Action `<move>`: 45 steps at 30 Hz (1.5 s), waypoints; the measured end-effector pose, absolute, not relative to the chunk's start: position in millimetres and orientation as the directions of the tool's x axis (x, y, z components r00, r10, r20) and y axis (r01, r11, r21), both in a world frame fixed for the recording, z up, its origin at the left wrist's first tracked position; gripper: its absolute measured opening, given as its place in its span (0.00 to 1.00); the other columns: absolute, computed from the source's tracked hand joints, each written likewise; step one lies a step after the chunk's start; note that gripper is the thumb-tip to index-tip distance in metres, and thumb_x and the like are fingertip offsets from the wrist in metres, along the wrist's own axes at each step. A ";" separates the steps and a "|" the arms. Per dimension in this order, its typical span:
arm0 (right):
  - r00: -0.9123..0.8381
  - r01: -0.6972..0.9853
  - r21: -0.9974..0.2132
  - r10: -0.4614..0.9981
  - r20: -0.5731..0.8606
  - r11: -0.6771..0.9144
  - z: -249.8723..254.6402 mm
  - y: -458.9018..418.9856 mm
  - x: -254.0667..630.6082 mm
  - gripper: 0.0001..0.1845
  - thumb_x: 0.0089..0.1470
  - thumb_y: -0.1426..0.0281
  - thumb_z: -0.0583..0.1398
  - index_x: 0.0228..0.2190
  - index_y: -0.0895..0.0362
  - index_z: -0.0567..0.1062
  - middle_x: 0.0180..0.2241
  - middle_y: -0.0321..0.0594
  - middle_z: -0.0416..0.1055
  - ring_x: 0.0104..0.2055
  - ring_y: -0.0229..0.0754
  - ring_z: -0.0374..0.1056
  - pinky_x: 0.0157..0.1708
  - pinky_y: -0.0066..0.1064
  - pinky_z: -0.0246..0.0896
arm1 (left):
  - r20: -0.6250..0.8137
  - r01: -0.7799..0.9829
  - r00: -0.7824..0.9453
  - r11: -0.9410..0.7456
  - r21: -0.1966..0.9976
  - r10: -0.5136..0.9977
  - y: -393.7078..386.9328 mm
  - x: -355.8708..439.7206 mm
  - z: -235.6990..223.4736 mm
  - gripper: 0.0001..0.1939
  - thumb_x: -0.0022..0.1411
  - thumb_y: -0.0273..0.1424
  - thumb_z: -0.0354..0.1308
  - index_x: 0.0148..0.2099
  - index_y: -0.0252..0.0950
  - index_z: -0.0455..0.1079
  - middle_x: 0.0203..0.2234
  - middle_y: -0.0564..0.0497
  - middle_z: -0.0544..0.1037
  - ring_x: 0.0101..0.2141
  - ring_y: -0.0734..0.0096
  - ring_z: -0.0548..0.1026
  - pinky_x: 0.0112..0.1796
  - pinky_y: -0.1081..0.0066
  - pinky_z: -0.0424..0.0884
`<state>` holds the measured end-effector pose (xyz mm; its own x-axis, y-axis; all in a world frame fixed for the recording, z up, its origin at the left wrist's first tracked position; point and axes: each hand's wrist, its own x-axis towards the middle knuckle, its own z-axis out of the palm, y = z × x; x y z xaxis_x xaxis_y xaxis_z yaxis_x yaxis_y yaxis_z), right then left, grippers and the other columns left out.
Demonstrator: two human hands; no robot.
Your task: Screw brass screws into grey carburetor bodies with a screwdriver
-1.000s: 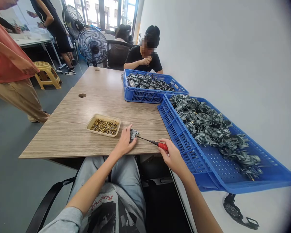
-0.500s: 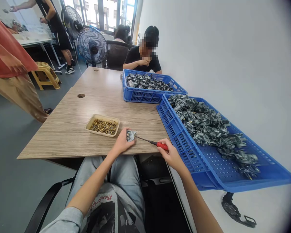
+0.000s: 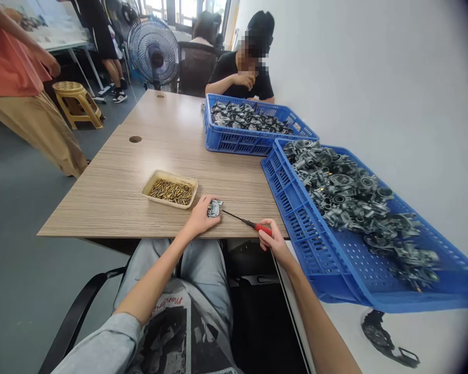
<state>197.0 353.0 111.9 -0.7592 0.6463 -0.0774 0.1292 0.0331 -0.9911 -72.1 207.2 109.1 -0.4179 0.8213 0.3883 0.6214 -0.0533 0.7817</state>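
Note:
My left hand (image 3: 199, 216) grips a small grey metal part (image 3: 215, 208) and steadies it on the wooden table (image 3: 113, 192) near the front edge. My right hand (image 3: 273, 244) is closed round the red handle of a thin screwdriver (image 3: 249, 224), whose tip points at the part. A shallow beige tray of brass screws (image 3: 170, 189) lies just left of my left hand.
A tilted blue crate (image 3: 331, 259) full of grey metal castings sits at my right; a second blue crate (image 3: 242, 140) stands behind it. A person in black sits at the far end. A person in orange stands at left near a yellow stool (image 3: 76, 101) and a fan (image 3: 153, 49).
My hands keep their hold on the part and the screwdriver. The part has been turned slightly under the tip. The view has shifted downward a little.

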 end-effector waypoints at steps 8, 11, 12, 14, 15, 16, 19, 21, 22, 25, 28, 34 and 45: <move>-0.751 0.128 -0.989 0.659 -0.051 0.070 105.6 354.1 197.9 0.18 0.65 0.52 0.63 0.41 0.50 0.65 0.21 0.23 0.56 0.17 0.33 0.53 0.18 0.26 0.52 | 0.372 0.619 -0.400 -0.052 0.783 0.837 206.3 -72.8 108.4 0.26 0.56 0.25 0.63 0.58 0.40 0.68 0.52 0.47 0.74 0.56 0.59 0.74 0.60 0.62 0.70; -0.745 0.119 -0.989 0.666 -0.033 0.083 105.1 353.2 196.5 0.18 0.65 0.51 0.63 0.39 0.51 0.66 0.21 0.23 0.55 0.18 0.32 0.53 0.18 0.26 0.52 | 0.373 0.618 -0.404 -0.052 0.785 0.835 206.1 -71.9 109.2 0.26 0.56 0.25 0.64 0.57 0.40 0.68 0.52 0.47 0.74 0.55 0.59 0.74 0.59 0.62 0.70; -0.745 0.113 -0.990 0.667 -0.029 0.083 105.0 352.8 196.3 0.18 0.65 0.51 0.63 0.39 0.51 0.66 0.21 0.24 0.55 0.18 0.32 0.52 0.18 0.26 0.52 | 0.372 0.617 -0.408 -0.049 0.786 0.834 206.0 -71.6 109.6 0.26 0.56 0.25 0.64 0.57 0.40 0.68 0.52 0.47 0.74 0.55 0.59 0.74 0.59 0.62 0.71; -0.745 0.104 -0.992 0.666 -0.026 0.078 105.0 352.1 196.6 0.18 0.65 0.51 0.63 0.39 0.51 0.67 0.21 0.24 0.54 0.18 0.32 0.51 0.18 0.26 0.53 | 0.370 0.614 -0.416 -0.043 0.788 0.831 205.8 -71.0 110.6 0.26 0.56 0.25 0.64 0.57 0.40 0.68 0.51 0.47 0.74 0.54 0.59 0.75 0.58 0.62 0.71; -0.747 0.103 -0.992 0.665 -0.030 0.071 105.1 351.7 197.0 0.17 0.66 0.52 0.63 0.40 0.51 0.67 0.21 0.23 0.53 0.18 0.33 0.51 0.18 0.26 0.53 | 0.369 0.614 -0.418 -0.041 0.788 0.830 205.7 -70.8 111.0 0.25 0.56 0.25 0.64 0.57 0.39 0.68 0.51 0.47 0.74 0.53 0.59 0.75 0.58 0.62 0.71; -0.748 0.101 -0.993 0.663 -0.036 0.060 105.4 351.3 197.5 0.17 0.66 0.52 0.63 0.41 0.51 0.67 0.21 0.23 0.53 0.18 0.33 0.50 0.18 0.26 0.53 | 0.370 0.614 -0.417 -0.042 0.788 0.830 205.6 -70.8 111.2 0.25 0.56 0.25 0.64 0.57 0.39 0.68 0.51 0.47 0.74 0.54 0.59 0.75 0.58 0.62 0.71; -0.757 0.078 -0.997 0.650 -0.061 -0.003 107.4 350.1 199.3 0.17 0.65 0.54 0.63 0.46 0.49 0.66 0.21 0.22 0.51 0.19 0.33 0.48 0.20 0.26 0.54 | 0.370 0.617 -0.407 -0.047 0.786 0.835 205.6 -71.0 111.3 0.26 0.55 0.24 0.63 0.57 0.39 0.69 0.51 0.47 0.74 0.55 0.58 0.74 0.59 0.62 0.70; -0.764 0.062 -0.997 0.641 -0.073 -0.039 109.2 349.6 199.8 0.18 0.64 0.55 0.64 0.46 0.49 0.64 0.21 0.22 0.51 0.19 0.34 0.47 0.20 0.26 0.55 | 0.361 0.618 -0.403 -0.041 0.785 0.841 205.8 -71.1 111.3 0.26 0.55 0.24 0.63 0.57 0.40 0.68 0.52 0.47 0.74 0.56 0.58 0.74 0.60 0.62 0.70; -0.765 0.060 -0.997 0.639 -0.076 -0.047 110.0 349.4 199.6 0.18 0.63 0.55 0.65 0.45 0.48 0.64 0.21 0.22 0.51 0.19 0.34 0.46 0.20 0.27 0.55 | 0.355 0.618 -0.403 -0.035 0.785 0.844 205.8 -71.0 111.3 0.27 0.55 0.25 0.63 0.57 0.40 0.68 0.52 0.47 0.73 0.56 0.58 0.74 0.60 0.61 0.70; -0.757 0.068 -0.997 0.648 -0.081 -0.045 110.8 348.7 197.0 0.20 0.63 0.51 0.64 0.41 0.48 0.63 0.21 0.22 0.49 0.19 0.34 0.45 0.19 0.26 0.53 | 0.338 0.616 -0.402 -0.022 0.788 0.851 205.7 -70.2 112.2 0.27 0.55 0.25 0.63 0.57 0.40 0.69 0.53 0.46 0.73 0.56 0.57 0.74 0.60 0.61 0.70; -0.736 0.078 -0.997 0.674 -0.072 -0.021 109.9 347.7 193.2 0.23 0.64 0.46 0.61 0.36 0.49 0.61 0.20 0.22 0.48 0.18 0.33 0.44 0.17 0.26 0.53 | 0.321 0.613 -0.401 -0.009 0.790 0.858 205.0 -69.4 113.3 0.28 0.54 0.25 0.63 0.58 0.41 0.69 0.53 0.47 0.72 0.56 0.56 0.74 0.60 0.60 0.71; -0.731 0.069 -0.997 0.679 -0.065 -0.022 109.9 346.7 193.1 0.21 0.64 0.47 0.62 0.39 0.49 0.63 0.19 0.22 0.50 0.18 0.34 0.45 0.18 0.26 0.55 | 0.321 0.617 -0.400 -0.006 0.787 0.859 204.1 -69.6 113.4 0.28 0.53 0.25 0.63 0.58 0.41 0.69 0.52 0.47 0.71 0.54 0.56 0.75 0.58 0.61 0.72; -0.722 0.083 -0.997 0.689 -0.062 -0.002 106.5 349.1 192.2 0.23 0.65 0.46 0.61 0.34 0.50 0.62 0.18 0.22 0.49 0.17 0.33 0.45 0.17 0.27 0.55 | 0.323 0.630 -0.397 0.000 0.776 0.859 204.5 -70.0 113.0 0.28 0.53 0.25 0.63 0.58 0.41 0.68 0.52 0.47 0.71 0.55 0.56 0.75 0.58 0.60 0.72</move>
